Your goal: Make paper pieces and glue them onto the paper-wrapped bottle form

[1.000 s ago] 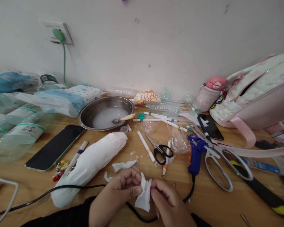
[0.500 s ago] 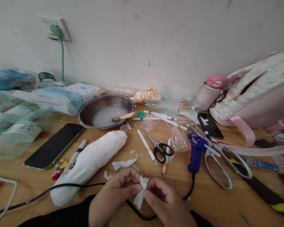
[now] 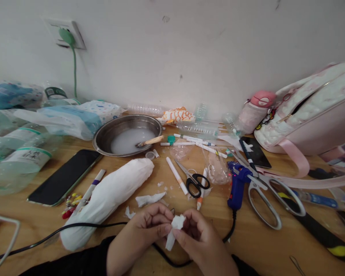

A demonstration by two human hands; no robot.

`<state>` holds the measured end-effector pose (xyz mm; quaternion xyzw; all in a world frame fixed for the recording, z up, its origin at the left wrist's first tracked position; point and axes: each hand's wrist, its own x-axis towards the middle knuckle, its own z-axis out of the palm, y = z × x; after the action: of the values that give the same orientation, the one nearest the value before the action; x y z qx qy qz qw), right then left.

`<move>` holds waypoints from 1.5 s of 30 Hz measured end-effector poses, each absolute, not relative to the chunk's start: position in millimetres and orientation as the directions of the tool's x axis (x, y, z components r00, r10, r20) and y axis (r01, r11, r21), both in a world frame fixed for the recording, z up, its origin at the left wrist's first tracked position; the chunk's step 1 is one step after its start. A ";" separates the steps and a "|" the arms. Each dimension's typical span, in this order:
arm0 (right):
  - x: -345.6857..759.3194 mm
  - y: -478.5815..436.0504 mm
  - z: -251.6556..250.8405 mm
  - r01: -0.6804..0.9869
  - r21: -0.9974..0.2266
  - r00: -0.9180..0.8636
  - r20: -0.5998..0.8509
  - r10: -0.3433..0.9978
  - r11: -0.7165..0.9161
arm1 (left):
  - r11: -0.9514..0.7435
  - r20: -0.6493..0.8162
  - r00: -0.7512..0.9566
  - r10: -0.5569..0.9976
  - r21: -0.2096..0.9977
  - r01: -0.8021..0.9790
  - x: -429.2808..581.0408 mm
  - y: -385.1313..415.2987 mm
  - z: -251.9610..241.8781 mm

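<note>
Low in the middle of the view, my left hand [image 3: 143,234] and my right hand [image 3: 202,239] meet over the wooden table [image 3: 264,249]. Both pinch one small piece of white tissue [image 3: 174,227], crumpled into a wad between the fingertips with a tail hanging down. Just left of my hands lies a long bottle-shaped bundle wrapped in white tissue [image 3: 109,197]. Torn tissue scraps [image 3: 149,199] lie between it and my hands.
A black cord [image 3: 74,230] runs under my wrists to a blue glue gun [image 3: 237,184]. Black-handled scissors [image 3: 194,180], large grey scissors [image 3: 268,195], white markers [image 3: 176,175], a phone [image 3: 66,176], a steel bowl of white paste [image 3: 128,134], plastic bottles [image 3: 20,165] and a pink bag [image 3: 313,111] crowd the table.
The tissue piece hung flat between my fingers a second ago; now it is bunched into a wad. My hands have closed together and shifted slightly up.
</note>
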<state>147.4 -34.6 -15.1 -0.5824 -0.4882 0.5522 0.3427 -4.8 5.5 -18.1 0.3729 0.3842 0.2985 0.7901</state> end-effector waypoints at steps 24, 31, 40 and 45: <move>145.5 -32.1 -7.5 0.159 -0.936 -0.086 -0.330 0.940 -0.314 | 0.481 -0.367 0.504 0.782 0.869 -0.115 -1.8 -0.5 -14.8; 147.2 -30.2 -6.4 0.169 -0.941 -0.076 -0.310 0.948 -0.294 | 0.473 -0.344 0.548 0.763 0.875 -0.108 -3.2 -1.1 -13.3; 147.2 -30.4 -8.6 0.110 -0.954 -0.082 -0.289 0.954 -0.280 | 0.400 -0.292 0.543 0.787 0.912 -0.089 -2.8 -1.3 -18.8; 147.8 -32.6 -11.2 0.120 -0.959 -0.056 -0.264 0.963 -0.256 | 0.401 -0.366 0.529 0.766 0.915 0.052 -2.8 0.7 -14.3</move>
<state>147.8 -32.6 -11.2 -0.5706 -0.4747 0.5501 0.3828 -2.8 0.7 -14.3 0.4887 0.4180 0.2462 0.7251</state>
